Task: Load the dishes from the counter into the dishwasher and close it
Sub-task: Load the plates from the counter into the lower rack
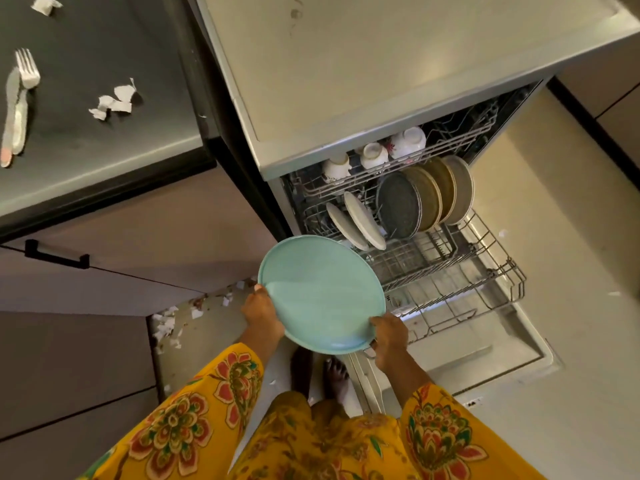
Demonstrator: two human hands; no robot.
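1. While I stand at the open dishwasher (398,81), I am partway through the loading step: I hold the turquoise plate (320,294) in the air, just in front of the pulled-out lower rack (485,271) and above the floor.
2. My left hand (261,311) grips the plate's left rim, thumb on top and fingers curled beneath. My right hand (389,336) grips the near right rim the same way. Neither hand is free.
3. The plate is round, so it has no real long axis. Its face looks up towards me, tilted with the far edge raised and the near edge lowest, the far rim pointing at the rack.
4. The lower rack already carries two pale plates (356,225) on edge at the left, and a row of darker plates (426,197) on edge behind them. Cups and bowls (374,155) sit upside down in the upper rack (446,136).
5. Next, I judge, I must turn the plate up on its edge and lower it between free tines nearer the front, parallel to its neighbours, without knocking the pale plates.
6. A fork (27,69) and another utensil (14,112) lie on the dark counter (104,150), so loading is not finished and the door (485,358) cannot close yet.
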